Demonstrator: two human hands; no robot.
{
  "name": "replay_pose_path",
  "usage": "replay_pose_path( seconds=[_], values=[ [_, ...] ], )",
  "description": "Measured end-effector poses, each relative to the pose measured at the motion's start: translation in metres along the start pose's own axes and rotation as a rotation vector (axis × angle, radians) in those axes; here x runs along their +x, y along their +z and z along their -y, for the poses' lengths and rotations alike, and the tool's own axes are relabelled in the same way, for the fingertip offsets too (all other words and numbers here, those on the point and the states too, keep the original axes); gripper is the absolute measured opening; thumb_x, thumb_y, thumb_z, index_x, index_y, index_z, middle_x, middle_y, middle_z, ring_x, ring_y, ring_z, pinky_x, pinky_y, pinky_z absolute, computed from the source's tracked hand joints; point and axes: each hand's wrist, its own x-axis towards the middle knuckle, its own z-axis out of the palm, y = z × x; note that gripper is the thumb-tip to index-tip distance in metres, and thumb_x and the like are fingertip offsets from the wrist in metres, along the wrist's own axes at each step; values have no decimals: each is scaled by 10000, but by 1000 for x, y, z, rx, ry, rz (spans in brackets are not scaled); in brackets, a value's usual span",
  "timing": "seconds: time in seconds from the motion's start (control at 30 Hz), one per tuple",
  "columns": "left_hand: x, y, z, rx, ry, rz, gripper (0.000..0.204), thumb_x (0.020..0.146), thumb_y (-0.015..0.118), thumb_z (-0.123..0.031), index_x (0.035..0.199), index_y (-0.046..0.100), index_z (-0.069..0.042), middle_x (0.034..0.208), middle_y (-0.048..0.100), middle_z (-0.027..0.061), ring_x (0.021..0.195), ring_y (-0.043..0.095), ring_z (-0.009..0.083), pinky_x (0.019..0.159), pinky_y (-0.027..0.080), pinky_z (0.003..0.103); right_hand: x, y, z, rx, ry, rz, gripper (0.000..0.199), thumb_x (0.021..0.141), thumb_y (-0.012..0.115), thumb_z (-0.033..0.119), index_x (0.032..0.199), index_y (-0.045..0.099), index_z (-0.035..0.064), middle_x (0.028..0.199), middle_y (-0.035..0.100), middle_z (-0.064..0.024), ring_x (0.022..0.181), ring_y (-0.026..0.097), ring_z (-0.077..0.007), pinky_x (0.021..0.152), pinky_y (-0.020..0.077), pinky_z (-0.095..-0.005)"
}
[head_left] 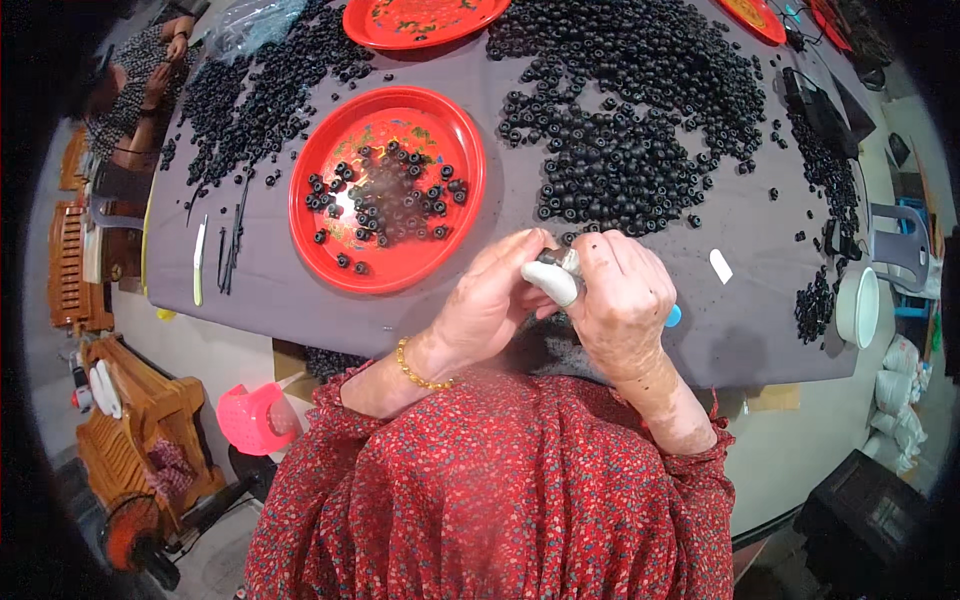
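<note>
My two hands meet above the near edge of the table, fingertips close together. My left hand (487, 297), with a yellow bead bracelet (414, 370) at its wrist, pinches a small dark piece (549, 258). What looks like a white finger cot (552, 284) seems to cover the left thumb. My right hand (622, 298) is closed against the same spot, its fingers curled; what it grips is mostly hidden. Left of the hands lies a red round tray (302, 225) holding several small black ring-shaped parts (385, 200).
Large heaps of black parts (625, 170) spread over the grey tablecloth (470, 335). A second red tray (425, 38) is at the back. Black sticks (232, 245) and a pale slim tool (199, 262) lie left. A white bowl (858, 308) stands right. Another person (130, 110) sits far left.
</note>
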Motion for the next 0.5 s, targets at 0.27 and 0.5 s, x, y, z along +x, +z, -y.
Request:
replay_pose_path(
  seconds=[0.27, 0.5],
  values=[
    [-2, 4, -6, 72, -122, -87, 230, 960, 405, -260, 901, 518, -68, 658, 399, -23, 559, 360, 57, 516, 329, 223, -1, -1, -6, 36, -152, 45, 266, 655, 693, 226, 684, 485, 63, 589, 451, -53, 520, 498, -231, 478, 377, -347],
    [4, 2, -7, 20, -151, 85, 300, 968, 365, -282, 774, 442, -68, 638, 372, -14, 555, 345, 70, 527, 337, 226, -8, -11, -15, 77, -199, -15, 269, 685, 672, 265, 647, 463, 99, 580, 415, -27, 514, 479, -184, 458, 363, -319]
  ],
)
